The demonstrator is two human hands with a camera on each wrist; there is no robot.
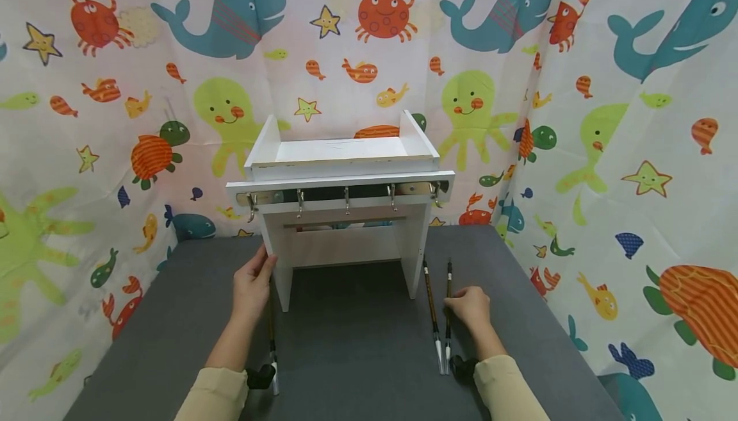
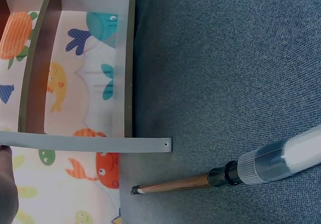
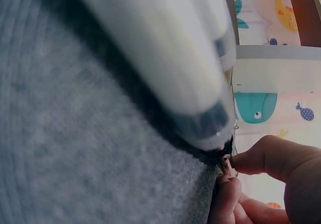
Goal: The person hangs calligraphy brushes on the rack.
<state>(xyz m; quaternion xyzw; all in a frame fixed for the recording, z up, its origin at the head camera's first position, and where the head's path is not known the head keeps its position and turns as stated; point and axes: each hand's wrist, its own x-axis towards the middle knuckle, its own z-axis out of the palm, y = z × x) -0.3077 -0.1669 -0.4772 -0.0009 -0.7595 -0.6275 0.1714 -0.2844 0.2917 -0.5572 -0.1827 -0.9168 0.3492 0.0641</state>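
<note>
A small white shelf rack [image 1: 346,171] with a row of metal hooks along its front stands on the grey table. My left hand [image 1: 249,289] grips the front edge of its left side panel [image 1: 279,251], thumb at the front; most of those fingers are out of the left wrist view. On the right, my right hand [image 1: 471,309] pinches the brown handle of a capped writing brush [image 1: 449,280], also large in the right wrist view [image 3: 165,58]. Beside it lies a second brush [image 1: 431,305]. A third brush [image 2: 175,184] lies left of the rack, near my left wrist.
The grey table [image 1: 346,350] runs under everything. A white curtain [image 1: 346,17] printed with sea animals hangs behind and at both sides. Dark wrist straps [image 1: 261,377] sit near the brush tips.
</note>
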